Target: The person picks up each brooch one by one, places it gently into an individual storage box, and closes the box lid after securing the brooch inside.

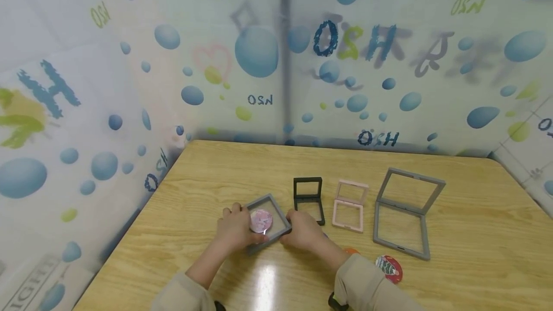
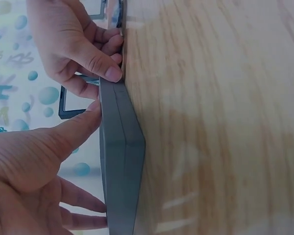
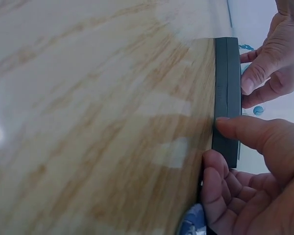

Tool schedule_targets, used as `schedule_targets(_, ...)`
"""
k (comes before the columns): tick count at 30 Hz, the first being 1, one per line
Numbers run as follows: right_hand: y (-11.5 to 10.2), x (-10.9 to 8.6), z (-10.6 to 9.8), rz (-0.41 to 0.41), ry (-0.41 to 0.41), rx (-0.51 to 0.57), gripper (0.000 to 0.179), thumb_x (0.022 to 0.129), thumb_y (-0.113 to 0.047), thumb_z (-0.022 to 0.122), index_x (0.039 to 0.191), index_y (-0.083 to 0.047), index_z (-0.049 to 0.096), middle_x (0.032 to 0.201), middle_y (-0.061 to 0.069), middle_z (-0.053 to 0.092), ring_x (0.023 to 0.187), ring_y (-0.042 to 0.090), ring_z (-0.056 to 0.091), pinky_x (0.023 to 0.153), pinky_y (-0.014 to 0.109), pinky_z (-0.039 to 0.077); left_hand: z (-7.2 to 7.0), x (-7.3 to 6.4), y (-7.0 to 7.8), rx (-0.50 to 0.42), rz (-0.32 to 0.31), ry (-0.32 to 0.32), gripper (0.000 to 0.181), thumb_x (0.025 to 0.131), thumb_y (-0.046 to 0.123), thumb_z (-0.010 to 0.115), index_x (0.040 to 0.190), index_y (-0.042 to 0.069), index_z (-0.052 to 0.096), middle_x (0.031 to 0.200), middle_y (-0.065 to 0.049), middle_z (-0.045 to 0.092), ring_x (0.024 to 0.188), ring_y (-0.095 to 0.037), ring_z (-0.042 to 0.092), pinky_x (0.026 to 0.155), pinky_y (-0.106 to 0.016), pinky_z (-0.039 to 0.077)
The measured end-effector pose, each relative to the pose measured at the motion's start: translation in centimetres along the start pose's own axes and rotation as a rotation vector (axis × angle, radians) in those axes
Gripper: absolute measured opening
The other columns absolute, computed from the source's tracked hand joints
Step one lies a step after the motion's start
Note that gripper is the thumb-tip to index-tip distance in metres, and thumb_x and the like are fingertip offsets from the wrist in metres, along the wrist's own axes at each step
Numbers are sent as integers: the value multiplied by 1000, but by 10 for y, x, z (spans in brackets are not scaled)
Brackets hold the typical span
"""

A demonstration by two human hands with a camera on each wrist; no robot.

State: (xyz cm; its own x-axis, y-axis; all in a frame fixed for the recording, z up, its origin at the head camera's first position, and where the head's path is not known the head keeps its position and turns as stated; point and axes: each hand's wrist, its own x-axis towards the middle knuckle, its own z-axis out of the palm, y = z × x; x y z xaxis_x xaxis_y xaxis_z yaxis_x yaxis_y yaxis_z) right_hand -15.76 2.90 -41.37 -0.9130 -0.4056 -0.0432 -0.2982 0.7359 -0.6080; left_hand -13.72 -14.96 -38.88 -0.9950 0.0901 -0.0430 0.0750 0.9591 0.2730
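Observation:
A grey square display frame (image 1: 282, 215), folded flat, lies tilted low over the table with a round pink badge (image 1: 261, 221) showing within its window. My left hand (image 1: 235, 229) grips its left side, the thumb at the near edge and the fingers toward the far edge. At the opposite corner, my right hand (image 1: 304, 229) pinches the frame; in the right wrist view its thumb lies on the grey rim (image 3: 227, 98) while the other fingers curl below. The left wrist view shows the rim's seam (image 2: 120, 117) closed along the side.
Beyond my right hand stand open frames: a black one (image 1: 308, 199), a pink one (image 1: 348, 202) and a larger grey one (image 1: 422, 213). A red round badge (image 1: 390, 269) and an orange piece (image 1: 351, 251) lie by my right sleeve. A patterned curtain (image 1: 259, 124) borders the wooden table (image 1: 207, 176).

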Motion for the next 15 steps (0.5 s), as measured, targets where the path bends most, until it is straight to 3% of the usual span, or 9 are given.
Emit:
schedule_targets(8,2,-4,-17,9,19,9,42,64,-13,77,96,7,59,90,17,63,78,26,59,69,39,49,-4,2,9,41,-20,-38,78,54,49,80,101,-9,56,98,-19,52,91,-36,48,72,-52,43)
schedule_targets(15,18,-15,-36,49,22,30,31,70,-10,74,94,5,60,70,5,60,57,12,55,53,28,46,-7,0,27,4,111,6,68,59,40,80,107,-2,58,113,-24,52,103,-42,46,81,-58,40)
